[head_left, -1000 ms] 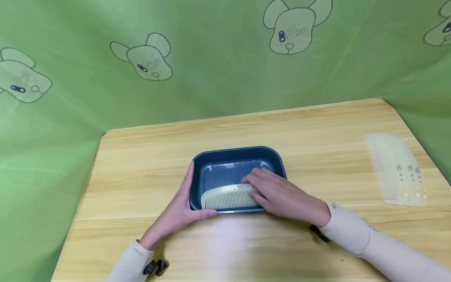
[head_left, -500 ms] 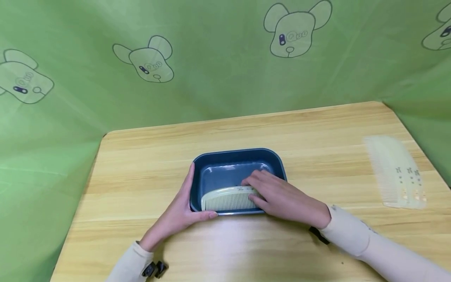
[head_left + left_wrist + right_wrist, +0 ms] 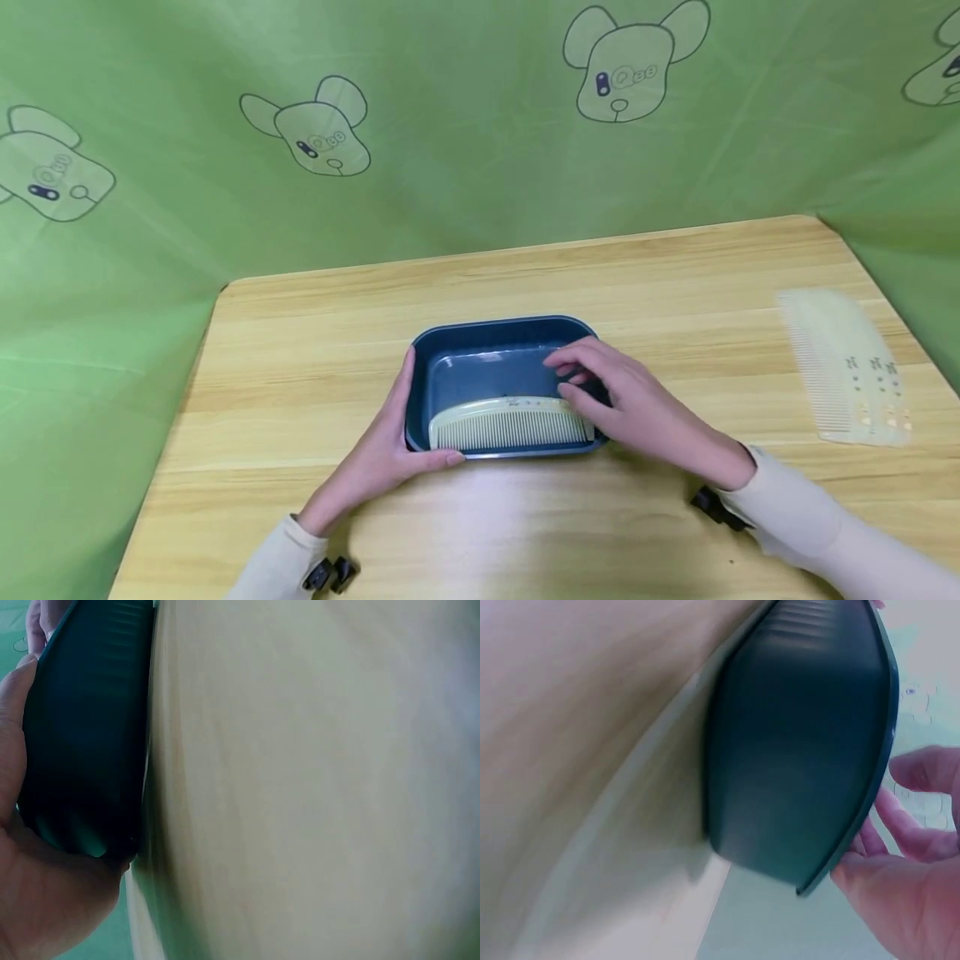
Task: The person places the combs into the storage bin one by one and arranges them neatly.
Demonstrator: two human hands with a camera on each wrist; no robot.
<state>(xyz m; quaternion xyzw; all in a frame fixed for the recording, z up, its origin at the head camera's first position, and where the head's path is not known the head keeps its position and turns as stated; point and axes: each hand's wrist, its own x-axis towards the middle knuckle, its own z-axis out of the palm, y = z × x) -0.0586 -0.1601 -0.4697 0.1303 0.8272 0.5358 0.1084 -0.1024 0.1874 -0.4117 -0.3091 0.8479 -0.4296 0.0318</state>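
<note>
A dark blue tray [image 3: 487,367] stands on the table, and a pale green comb [image 3: 510,423] rests inside along its near side, teeth toward the front. My left hand [image 3: 386,433] holds the tray's near left corner, its thumb along the front rim and its fingers on the left side. The left wrist view has the palm against the tray's dark outer wall [image 3: 86,727]. Over the tray's right end hovers my right hand [image 3: 622,396], fingers loosely bent and holding nothing. In the right wrist view, its thumb and fingers are at the tray's rim [image 3: 889,735].
Several pale translucent combs [image 3: 843,367] lie overlapped at the table's right side, teeth facing left. The wooden table [image 3: 315,333] backs onto a green curtain [image 3: 465,183] printed with animal faces.
My right hand has let go of the comb's right end and moved up and to the right. The comb stays in the tray. The left hand has kept its place.
</note>
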